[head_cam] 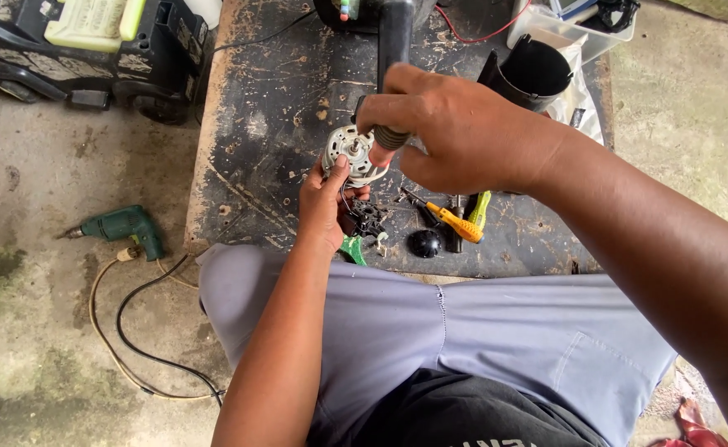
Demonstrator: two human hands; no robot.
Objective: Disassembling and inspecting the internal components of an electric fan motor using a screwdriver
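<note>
My left hand (327, 205) holds a small round silver electric motor (349, 154) from below, thumb on its face, with thin wires hanging under it. My right hand (455, 128) is closed around a tool with a dark ribbed handle (390, 136), its reddish tip pressed against the motor's right edge. Both hands hover above a worn dark wooden table (273, 124). The tool's working end is hidden between hand and motor.
On the table lie an orange-handled screwdriver (453, 221), a yellow-green tool (480, 209), a black knob (424, 243), a dark metal part (370, 217) and a black cylinder (533, 73). A green electric drill (124, 228) with its cord lies on the concrete floor left.
</note>
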